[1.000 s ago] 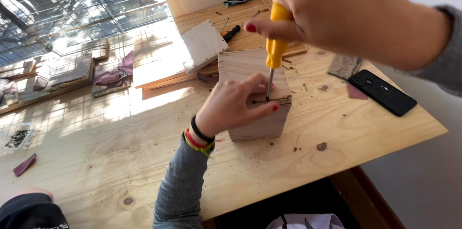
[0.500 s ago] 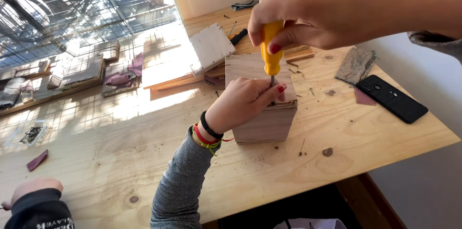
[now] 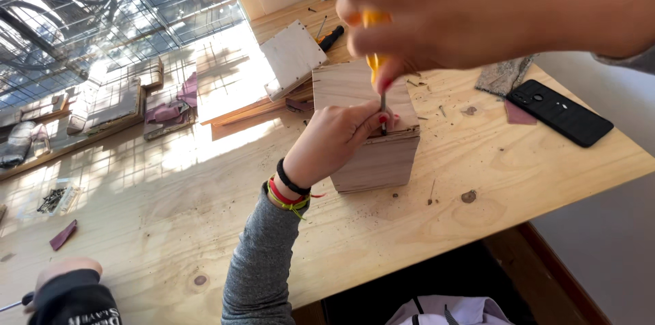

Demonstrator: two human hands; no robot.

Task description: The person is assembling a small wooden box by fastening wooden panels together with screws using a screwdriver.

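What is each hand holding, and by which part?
The right hand grips a screwdriver by its yellow handle; the left hand steadies the wooden box at its top.

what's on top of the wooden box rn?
On the wooden box: left hand pressing its top edge, and the screwdriver tip held by the right hand. The hand covers whatever the tip meets.

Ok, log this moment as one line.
right hand: grips screwdriver | tip on box top | left hand: steadies tip, rests on box | phone: right, apart
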